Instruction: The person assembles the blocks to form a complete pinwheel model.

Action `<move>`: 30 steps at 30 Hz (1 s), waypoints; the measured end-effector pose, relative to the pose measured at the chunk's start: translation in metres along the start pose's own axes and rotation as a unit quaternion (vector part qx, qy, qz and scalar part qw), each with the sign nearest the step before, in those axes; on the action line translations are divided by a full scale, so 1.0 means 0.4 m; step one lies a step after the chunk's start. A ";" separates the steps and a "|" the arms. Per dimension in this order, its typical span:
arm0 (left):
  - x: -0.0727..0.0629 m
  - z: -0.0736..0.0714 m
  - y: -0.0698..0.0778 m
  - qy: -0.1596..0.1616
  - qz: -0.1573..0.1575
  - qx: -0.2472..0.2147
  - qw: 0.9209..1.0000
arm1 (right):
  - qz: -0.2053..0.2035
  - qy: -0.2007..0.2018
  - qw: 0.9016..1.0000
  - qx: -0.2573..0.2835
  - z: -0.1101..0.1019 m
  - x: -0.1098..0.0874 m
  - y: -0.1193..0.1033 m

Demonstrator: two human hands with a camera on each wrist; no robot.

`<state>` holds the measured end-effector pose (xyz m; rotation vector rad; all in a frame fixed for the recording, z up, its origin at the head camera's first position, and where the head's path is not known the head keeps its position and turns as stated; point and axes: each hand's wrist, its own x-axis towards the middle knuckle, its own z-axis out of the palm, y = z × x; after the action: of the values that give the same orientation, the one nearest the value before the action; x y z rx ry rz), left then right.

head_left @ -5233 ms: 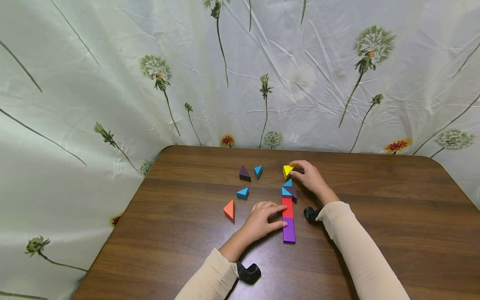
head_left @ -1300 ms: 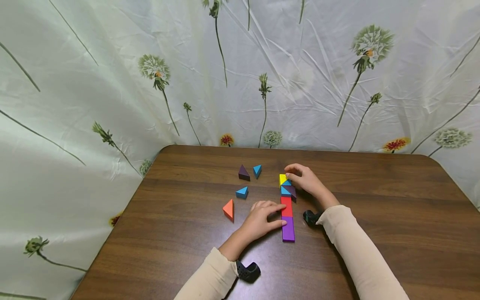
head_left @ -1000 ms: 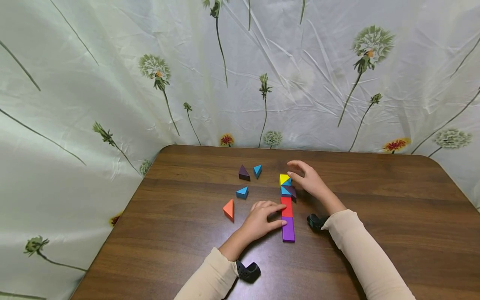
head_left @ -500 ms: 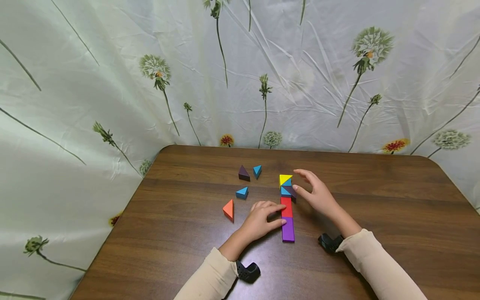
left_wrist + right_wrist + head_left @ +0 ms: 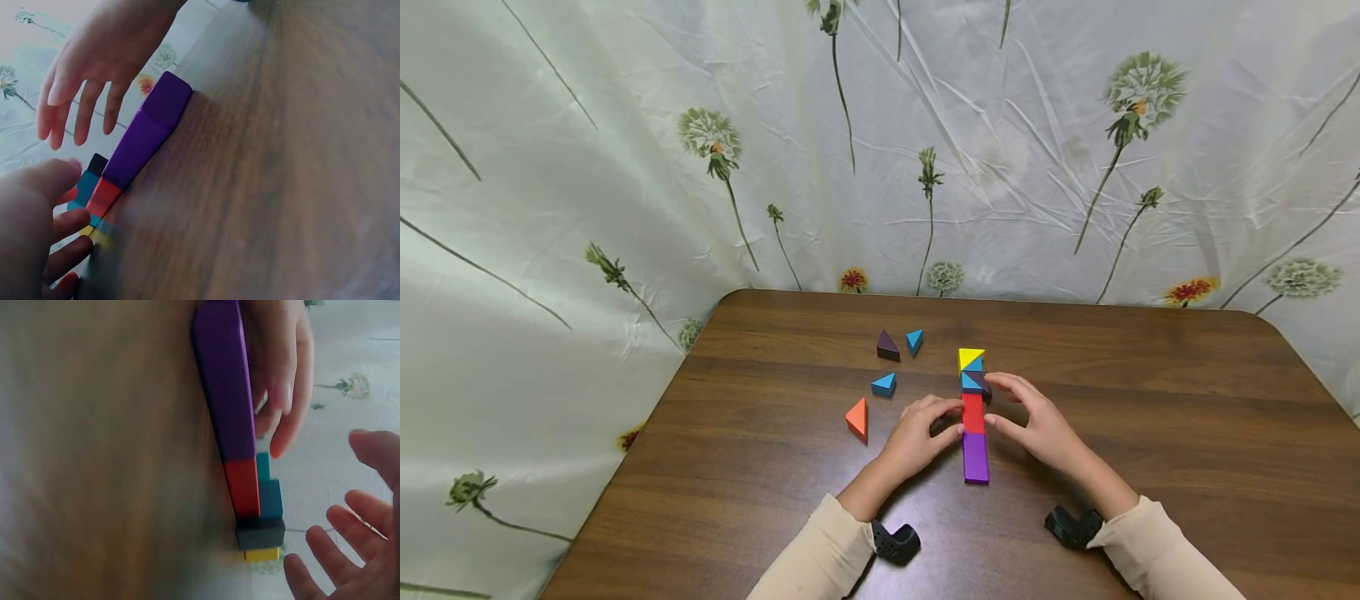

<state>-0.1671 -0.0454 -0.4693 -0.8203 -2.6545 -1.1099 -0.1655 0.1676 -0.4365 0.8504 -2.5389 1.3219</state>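
A column of wooden blocks runs up the table: a purple block [image 5: 976, 460] nearest, a red block [image 5: 973, 413] behind it, then two blue triangles [image 5: 970, 383] and a dark triangle [image 5: 985, 385]. At the far end lies a yellow triangle [image 5: 967, 357], its long side against a blue one. My left hand [image 5: 916, 437] has its fingertips right at the column's left edge, beside the red and purple blocks. Opposite it, my right hand [image 5: 1047, 427] holds nothing, fingers spread near the dark triangle and thumb by the red block. In the right wrist view its fingers [image 5: 334, 556] stand apart from the blocks.
Left of the column lie loose triangles: a dark one [image 5: 887, 347], two blue ones [image 5: 883, 385] and an orange one [image 5: 858, 421]. A black wrist camera [image 5: 897, 545] sits under each cuff. Behind the brown table [image 5: 760, 467] hangs a floral curtain [image 5: 880, 150].
The yellow triangle has been set against the blue one and let go. My right hand has come back toward me along the column. My left fingertips have drawn off the block tops to the left edge.
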 end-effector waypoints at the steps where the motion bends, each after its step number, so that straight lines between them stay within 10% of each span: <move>1: 0.002 0.001 -0.002 0.009 -0.005 -0.008 1.000 | -0.002 -0.005 1.000 0.002 0.003 -0.005 -0.001; 12: 0.026 -0.007 -0.017 0.094 -0.064 -0.015 0.993 | 0.022 -0.077 0.997 0.003 0.032 -0.034 -0.010; 30: 0.073 -0.036 -0.069 0.097 -0.157 -0.028 0.982 | 0.035 -0.086 0.995 -0.024 0.039 -0.045 -0.009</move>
<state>-0.2076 -0.0590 -0.4661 -0.2850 -2.6534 -1.2651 -0.1467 0.1611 -0.4499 0.9111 -2.7430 1.2520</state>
